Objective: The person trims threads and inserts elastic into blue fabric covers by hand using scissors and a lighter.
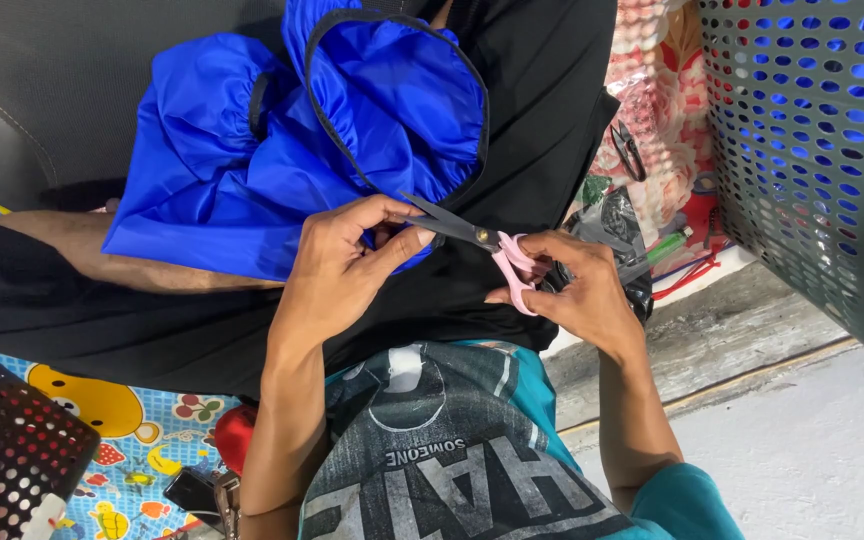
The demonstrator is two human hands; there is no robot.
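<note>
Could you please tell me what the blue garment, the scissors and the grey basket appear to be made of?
The gathered blue garment looks like thin synthetic cloth, nylon or polyester: slight sheen, crisp folds. The pink-handled scissors show dark metal blades and matte, probably plastic, handles. The grey perforated basket seems moulded plastic, with even round holes.

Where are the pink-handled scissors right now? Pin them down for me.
In the head view, just right of centre: the scissors are in the right hand, blades pointing left toward the left hand, which pinches the blue fabric.

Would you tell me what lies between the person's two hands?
In the head view, the pink-handled scissors span the gap between left hand and right hand, above black fabric.
</note>
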